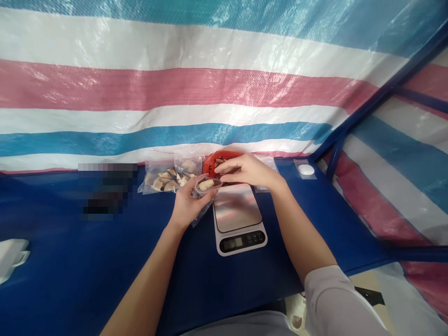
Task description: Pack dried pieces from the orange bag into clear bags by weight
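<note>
My left hand (189, 200) is closed round a small clear plastic bag (201, 215), its mouth spread into a ring. A pale dried slice (206, 185) shows at that mouth. Over the near side of a red plastic bag (211, 163) reaches my right hand (245, 169), fingers stretched out and slightly apart, with nothing visible in them. Brownish pieces show inside the red bag, partly hidden by that hand. Just below both hands lies a white kitchen scale (238, 210) with a shiny plate; no digits are readable on its display.
Clear bags of dried slices, perhaps mushroom (164, 179), lie left of the red bag. Flat clear bags (268, 163) are behind my right wrist. A white oval item (306, 170) sits far right, a white object (12, 259) far left. Striped sheeting (175, 88) hangs behind the blue table (115, 261).
</note>
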`<state>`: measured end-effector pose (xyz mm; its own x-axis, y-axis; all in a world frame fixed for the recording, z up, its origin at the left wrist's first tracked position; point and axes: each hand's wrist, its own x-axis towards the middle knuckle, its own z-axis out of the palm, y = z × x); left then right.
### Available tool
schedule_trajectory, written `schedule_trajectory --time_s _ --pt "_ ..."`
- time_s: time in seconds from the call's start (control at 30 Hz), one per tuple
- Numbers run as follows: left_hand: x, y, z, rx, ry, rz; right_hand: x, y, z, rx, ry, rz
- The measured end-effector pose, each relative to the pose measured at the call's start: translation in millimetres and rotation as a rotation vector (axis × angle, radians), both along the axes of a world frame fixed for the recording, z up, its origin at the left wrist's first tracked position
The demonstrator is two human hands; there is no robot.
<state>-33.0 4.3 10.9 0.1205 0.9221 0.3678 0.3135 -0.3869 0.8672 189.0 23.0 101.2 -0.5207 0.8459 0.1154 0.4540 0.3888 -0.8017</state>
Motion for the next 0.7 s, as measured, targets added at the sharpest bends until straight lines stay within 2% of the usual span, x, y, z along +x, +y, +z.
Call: schedule_trajectory --time_s 0.1,0.17,0.37,0.7 --pt "-3.6 2.1 0.2 0.006 -0.041 0.029 12.3 8.8 -9.4 0.079 -0.074 -0.081" --pt "-5.7 3.1 1.6 0.012 -0.074 0.027 14.1 13.5 -15.3 0.111 -0.198 -0.127" --pt "-8.9 2.7 5.7 -0.041 -0.145 0.016 -4.6 19.3 -27.9 0.184 -0.619 -0.194" --pt "-7.7 2.3 5.8 0.005 -0.102 0.008 -17.5 20.8 -42.2 0.183 -0.704 -0.169"
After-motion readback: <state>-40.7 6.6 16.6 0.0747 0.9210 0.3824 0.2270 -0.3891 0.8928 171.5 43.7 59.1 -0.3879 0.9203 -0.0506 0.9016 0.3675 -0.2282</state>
